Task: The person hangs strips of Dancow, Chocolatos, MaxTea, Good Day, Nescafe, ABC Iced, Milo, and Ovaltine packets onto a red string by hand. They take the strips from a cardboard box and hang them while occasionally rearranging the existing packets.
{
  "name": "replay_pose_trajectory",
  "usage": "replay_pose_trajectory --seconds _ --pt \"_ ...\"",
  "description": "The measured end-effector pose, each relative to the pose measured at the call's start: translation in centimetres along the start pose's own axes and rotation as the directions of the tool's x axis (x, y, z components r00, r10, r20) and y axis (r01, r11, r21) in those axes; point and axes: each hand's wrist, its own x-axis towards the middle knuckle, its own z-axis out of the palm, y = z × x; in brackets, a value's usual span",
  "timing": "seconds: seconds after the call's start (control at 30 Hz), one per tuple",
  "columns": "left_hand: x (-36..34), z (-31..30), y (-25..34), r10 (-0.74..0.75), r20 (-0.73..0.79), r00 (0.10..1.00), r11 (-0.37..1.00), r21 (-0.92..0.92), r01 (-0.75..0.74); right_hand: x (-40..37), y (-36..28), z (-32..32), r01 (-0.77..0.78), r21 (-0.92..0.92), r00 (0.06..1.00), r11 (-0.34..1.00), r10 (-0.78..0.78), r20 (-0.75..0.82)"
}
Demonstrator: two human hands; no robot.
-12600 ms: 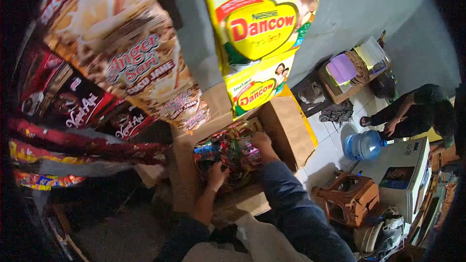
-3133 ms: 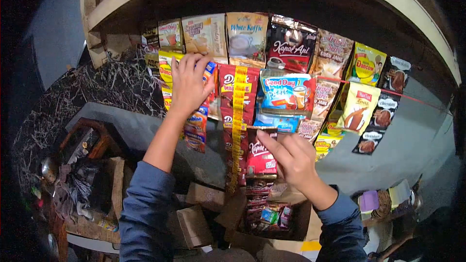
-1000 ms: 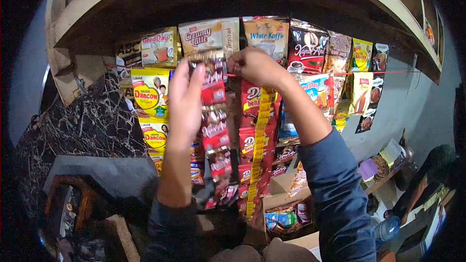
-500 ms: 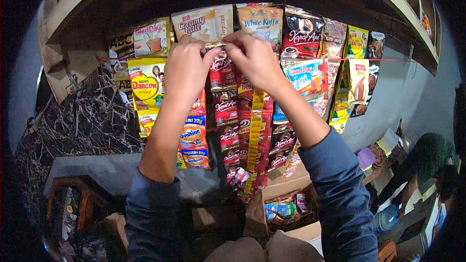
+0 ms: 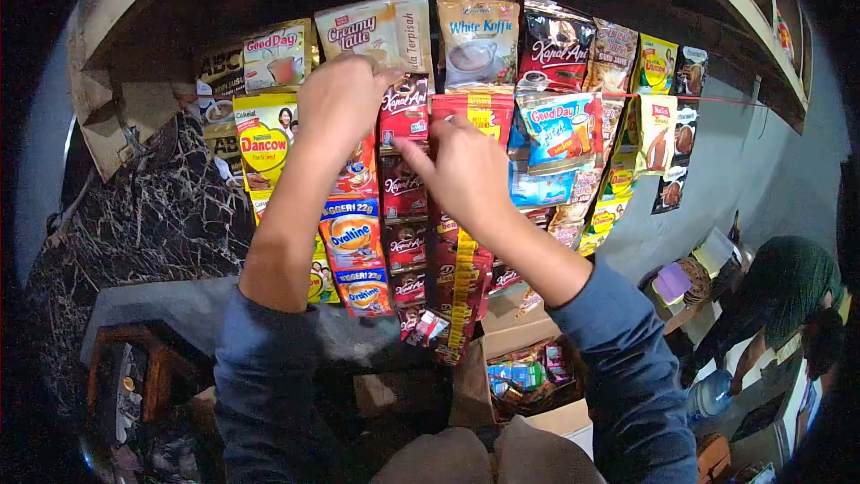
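Strips of sachets hang in a row from a red string. My left hand (image 5: 345, 99) is closed at the top of a strip of dark red Kapal Api sachets (image 5: 405, 186), its fingertips pinching the strip's upper edge. Lower and to the right, my right hand (image 5: 466, 166) has its thumb and fingers apart, beside the same strip and in front of a red strip with a yellow band (image 5: 465, 278). Ovaltine sachets (image 5: 351, 235) hang below my left wrist. A blue Good Day sachet (image 5: 560, 133) hangs right of my right hand.
Larger packs, among them White Koffie (image 5: 477, 40) and Creamy Latte (image 5: 358, 31), hang above under a curved wooden shelf (image 5: 161, 0). An open cardboard box (image 5: 560, 421) of sachets stands below. At the right, a person (image 5: 788, 296) bends over near a blue-tinted water jug (image 5: 710, 394).
My right hand has let go of the strip's top and moved down and slightly right. My left hand remains at the top, and the Kapal Api strip has shifted slightly left.
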Motion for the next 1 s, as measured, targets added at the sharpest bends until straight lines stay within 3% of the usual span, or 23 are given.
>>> replay_pose_trajectory --seconds 0.13,0.2,0.23,0.4,0.47,0.5,0.53,0.6,0.67,0.73,0.77,0.83,0.87,0.93,1.0 --pt "0.0 0.3 -0.1 0.005 0.019 1.000 1.000 0.011 -0.005 -0.6 -0.5 0.6 -0.062 0.144 0.998 0.988 0.066 -0.023" --pt "-0.2 0.2 -0.1 0.001 -0.003 1.000 0.999 0.036 -0.001 -0.1 -0.6 0.2 -0.158 0.445 0.987 0.882 0.154 0.044" --pt "-0.3 0.0 -0.1 -0.018 -0.018 1.000 0.999 -0.026 0.018 0.1 -0.8 -0.2 -0.133 0.456 0.989 0.880 0.147 0.003" --pt "0.1 -0.8 -1.0 -0.046 -0.023 0.999 0.971 -0.235 0.039 2.9 -0.8 -0.9 -0.095 0.427 0.976 0.899 0.169 -0.139" --pt "0.1 -1.3 -1.0 -0.083 0.130 0.988 0.980 -0.170 0.105 4.2 -0.4 -1.4 -0.056 0.057 0.981 0.997 0.066 -0.183" --pt "-0.1 -1.3 -0.9 -0.065 0.095 0.993 0.976 -0.200 0.083 4.8 -0.3 -1.6 -0.073 -0.062 0.990 0.995 0.065 -0.122" --pt "-0.3 -1.2 -0.8 -0.064 0.103 0.993 0.976 -0.200 0.084 5.2 0.1 -1.3 -0.078 -0.061 0.991 0.995 0.071 -0.117" --pt "-0.7 -1.2 -0.6 0.106 0.075 0.992 0.964 -0.252 -0.083 5.3 0.6 -0.6 0.014 -0.075 0.962 0.997 -0.034 -0.269" --pt "-1.3 -1.0 -0.6 0.089 0.140 0.986 0.972 -0.228 -0.056 4.1 0.9 -0.5 0.013 -0.069 0.974 0.998 -0.028 -0.225" --pt "-2.7 -0.6 -0.5 0.254 -0.158 0.954 0.963 -0.046 -0.264 1.9 1.7 -0.2 0.207 0.061 0.912 0.976 -0.170 -0.373" --pt "-3.9 -0.7 0.1 0.176 -0.165 0.970 0.973 -0.118 -0.197 -0.3 1.6 -0.1 0.207 0.189 0.892 0.960 -0.106 -0.439" --pt "-6.8 -0.7 1.1 0.111 -0.293 0.950 0.908 -0.359 -0.217 -6.9 2.0 1.1 0.114 0.366 0.942 0.923 0.016 -0.335" --pt "-8.7 -0.3 1.5 0.075 -0.345 0.936 0.856 -0.459 -0.238 -10.3 2.0 1.4 0.085 0.394 0.979 0.915 -0.003 -0.205" --pt "-14.6 1.0 2.9 -0.123 -0.209 0.970 0.760 -0.649 -0.043 -16.1 1.4 3.0 -0.238 0.426 0.971 0.873 0.217 0.099" --pt "-19.9 3.3 3.8 -0.254 -0.091 0.963 0.640 -0.762 0.097 -20.3 2.6 6.2 -0.412 0.466 0.903 0.783 0.283 0.324"
